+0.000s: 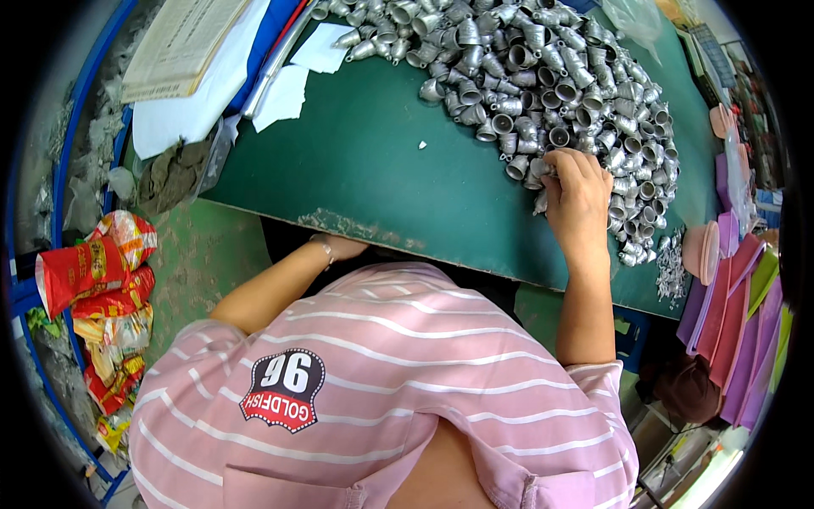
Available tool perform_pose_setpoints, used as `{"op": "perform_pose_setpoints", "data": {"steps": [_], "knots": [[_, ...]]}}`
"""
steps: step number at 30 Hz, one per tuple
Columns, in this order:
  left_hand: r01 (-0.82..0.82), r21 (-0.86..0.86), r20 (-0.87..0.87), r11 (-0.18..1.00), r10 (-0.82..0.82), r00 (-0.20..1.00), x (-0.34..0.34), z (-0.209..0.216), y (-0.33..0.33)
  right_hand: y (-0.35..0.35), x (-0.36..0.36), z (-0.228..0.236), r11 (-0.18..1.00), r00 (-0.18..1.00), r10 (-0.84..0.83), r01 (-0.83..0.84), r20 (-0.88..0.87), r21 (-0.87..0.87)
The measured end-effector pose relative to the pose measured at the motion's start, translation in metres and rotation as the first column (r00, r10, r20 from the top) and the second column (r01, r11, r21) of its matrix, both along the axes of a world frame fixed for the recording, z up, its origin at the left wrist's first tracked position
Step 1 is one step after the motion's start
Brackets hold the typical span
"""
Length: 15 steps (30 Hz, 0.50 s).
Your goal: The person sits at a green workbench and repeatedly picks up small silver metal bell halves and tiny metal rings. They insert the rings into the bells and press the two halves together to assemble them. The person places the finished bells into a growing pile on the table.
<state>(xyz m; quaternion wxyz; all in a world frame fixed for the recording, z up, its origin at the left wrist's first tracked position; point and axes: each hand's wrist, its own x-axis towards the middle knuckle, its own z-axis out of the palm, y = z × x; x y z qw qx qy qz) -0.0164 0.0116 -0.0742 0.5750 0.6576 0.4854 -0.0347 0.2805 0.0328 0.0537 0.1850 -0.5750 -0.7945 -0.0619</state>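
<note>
Nearest my camera is the striped shirt [381, 356], and past it I see the left hand [345, 246] at the near edge of the green table [339, 161], its fingers hidden, so I cannot tell how they stand. Farther out, the right hand [579, 192] reaches the near side of the heaped metal cups [564, 89], thumb and fingers narrowly spaced about one, though I cannot tell whether they grip it; white papers [280, 100] lie at far left.

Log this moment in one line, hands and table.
right hand: touching metal cups | left hand: at near edge of table, partly hidden | cups: heaped on table
</note>
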Motion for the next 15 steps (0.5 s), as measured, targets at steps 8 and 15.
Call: {"op": "perform_pose_setpoints", "data": {"steps": [8,15], "knots": [[0.278,0.237,0.18,0.931,-0.324,0.929,-0.039,0.101,-0.009,-0.014,-0.029,-0.02,0.933,0.457,-0.116,-0.253,-0.882,-0.254],[-0.309,-0.426,0.56,0.85,0.517,0.647,0.024,0.111,0.016,-0.022,-0.055,-0.023,0.887,0.114,-0.117,-0.436,-0.987,-0.155]]}}
